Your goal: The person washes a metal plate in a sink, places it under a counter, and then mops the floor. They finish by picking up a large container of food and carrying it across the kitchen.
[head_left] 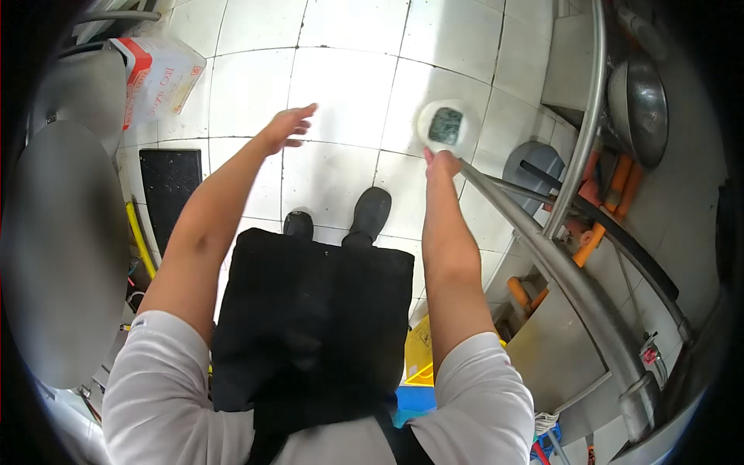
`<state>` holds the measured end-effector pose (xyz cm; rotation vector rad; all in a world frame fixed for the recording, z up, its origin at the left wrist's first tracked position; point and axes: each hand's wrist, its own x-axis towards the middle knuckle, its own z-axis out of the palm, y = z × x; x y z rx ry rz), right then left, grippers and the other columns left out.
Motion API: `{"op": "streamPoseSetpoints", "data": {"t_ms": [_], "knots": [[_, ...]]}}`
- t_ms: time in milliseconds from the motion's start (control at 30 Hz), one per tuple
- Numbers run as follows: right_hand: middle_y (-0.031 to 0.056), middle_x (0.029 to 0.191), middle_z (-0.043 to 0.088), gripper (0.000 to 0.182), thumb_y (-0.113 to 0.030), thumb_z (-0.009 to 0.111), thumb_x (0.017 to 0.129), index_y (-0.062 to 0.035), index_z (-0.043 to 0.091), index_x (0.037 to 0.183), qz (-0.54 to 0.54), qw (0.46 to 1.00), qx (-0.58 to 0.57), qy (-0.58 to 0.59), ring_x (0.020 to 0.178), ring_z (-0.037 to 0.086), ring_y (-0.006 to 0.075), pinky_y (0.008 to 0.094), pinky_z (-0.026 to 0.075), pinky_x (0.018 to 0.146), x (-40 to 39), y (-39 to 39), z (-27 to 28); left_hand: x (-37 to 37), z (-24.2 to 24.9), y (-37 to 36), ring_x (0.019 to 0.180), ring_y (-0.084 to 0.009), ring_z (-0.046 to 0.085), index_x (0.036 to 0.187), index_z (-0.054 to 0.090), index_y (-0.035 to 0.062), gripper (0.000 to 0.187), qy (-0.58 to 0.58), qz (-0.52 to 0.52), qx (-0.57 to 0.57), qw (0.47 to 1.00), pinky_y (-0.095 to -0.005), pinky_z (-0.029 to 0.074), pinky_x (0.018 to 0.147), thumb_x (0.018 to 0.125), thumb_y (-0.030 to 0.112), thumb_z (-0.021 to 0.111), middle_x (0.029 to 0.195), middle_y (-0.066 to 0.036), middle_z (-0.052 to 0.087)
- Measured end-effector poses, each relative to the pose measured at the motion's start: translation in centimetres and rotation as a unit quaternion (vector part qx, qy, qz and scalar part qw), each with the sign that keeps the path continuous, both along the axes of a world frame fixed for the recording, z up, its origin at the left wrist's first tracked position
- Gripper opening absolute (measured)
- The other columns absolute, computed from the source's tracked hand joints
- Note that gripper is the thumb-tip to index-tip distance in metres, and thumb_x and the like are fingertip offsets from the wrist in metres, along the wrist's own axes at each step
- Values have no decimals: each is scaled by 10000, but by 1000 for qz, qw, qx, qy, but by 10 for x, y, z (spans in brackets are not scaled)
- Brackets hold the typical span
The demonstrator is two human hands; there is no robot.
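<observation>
My right hand (442,163) grips the near edge of a small round white dish (424,124), held out over the tiled floor. On the dish lies a dark green square piece (446,125) with a mottled surface; I cannot make out whether it is a scouring pad or something else. My left hand (287,130) is stretched forward in the air to the left, fingers apart and holding nothing. A black apron (314,310) hangs over my legs, and my dark shoes (369,213) show beyond its hem.
Metal rails (577,116) run along the right, with a steel wok (639,112) beyond them and a black-handled grey round object (533,172) nearby. To the left are a red-and-white box (167,81), a black mat (172,198) and a large grey rounded surface (66,256). A yellow object (419,353) sits behind me.
</observation>
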<state>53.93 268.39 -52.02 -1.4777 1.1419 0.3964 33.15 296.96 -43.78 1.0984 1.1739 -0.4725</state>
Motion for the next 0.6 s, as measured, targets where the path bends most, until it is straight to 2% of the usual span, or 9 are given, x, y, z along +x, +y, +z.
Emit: {"op": "streamPoseSetpoints", "data": {"t_ms": [33, 100, 167, 233, 333, 367, 400, 533, 600], "knots": [[212, 1251, 495, 380, -15, 400, 926, 85, 398, 1292, -65, 998, -5, 1, 1013, 607, 361, 396, 633, 719, 9, 4, 2, -24, 7, 13, 952, -161, 489, 1222, 556, 96, 669, 5, 16, 5, 1000, -399, 437, 850, 807, 615, 632, 1011, -46, 532], [217, 1236, 505, 420, -122, 453, 934, 76, 397, 1299, -97, 995, 26, -26, 961, 619, 346, 375, 618, 723, 28, 10, 2, -73, 28, 30, 869, -115, 485, 1129, 594, 122, 553, 43, 32, 47, 997, -359, 428, 802, 822, 580, 634, 888, 10, 505], [222, 1221, 516, 483, -229, 505, 941, 67, 395, 1306, -131, 988, 55, -52, 908, 632, 331, 355, 602, 728, 42, 6, 6, -126, 52, 40, 897, -124, 487, 1129, 590, 118, 541, 70, 50, 49, 995, -362, 420, 830, 829, 567, 630, 914, 5, 517], [227, 1206, 526, 561, -335, 557, 949, 58, 394, 1314, -160, 981, 81, -76, 856, 644, 316, 334, 586, 732, 42, 4, 19, -169, 87, 35, 806, -114, 505, 1115, 589, 109, 485, 105, 64, 82, 989, -316, 442, 738, 855, 517, 626, 855, 11, 521], [175, 1224, 499, 586, -432, 527, 953, 2, 403, 1328, 62, 980, 156, -110, 854, 633, 331, 391, 573, 727, -10, -28, 16, -243, 136, 30, 587, -80, 474, 992, 627, 72, 299, 69, 88, 69, 991, -232, 393, 535, 881, 349, 641, 690, 29, 496], [212, 1330, 440, 647, -439, 505, 966, 7, 298, 1387, 114, 978, 173, -19, 988, 614, 384, 455, 557, 795, -31, -35, 69, -267, 151, 29, 527, -68, 452, 939, 638, 61, 228, 35, 82, 71, 993, -213, 362, 482, 884, 282, 647, 638, 36, 484], [205, 1335, 438, 644, -464, 513, 953, -41, 311, 1396, 194, 969, 153, -10, 1024, 602, 374, 466, 548, 806, -65, -56, 109, -270, 186, 18, 527, -62, 450, 902, 644, 55, 191, 56, 87, 114, 988, -215, 360, 484, 875, 243, 655, 627, 38, 494], [140, 1219, 530, 543, -424, 505, 941, -75, 420, 1348, 209, 971, 29, 111, 937, 642, 304, 421, 555, 724, -209, -182, 268, -239, 337, -7, 551, -38, 427, 836, 675, 44, 156, 8, -27, 229, 973, -210, 339, 507, 863, 198, 673, 652, 53, 537], [128, 1171, 561, 508, -409, 521, 931, -81, 473, 1315, 225, 957, -61, 171, 895, 650, 298, 413, 558, 687, -273, -245, 369, -192, 427, -16, 564, -34, 412, 849, 680, 37, 169, -92, -99, 233, 963, -205, 320, 521, 870, 204, 671, 661, 63, 537]]}}
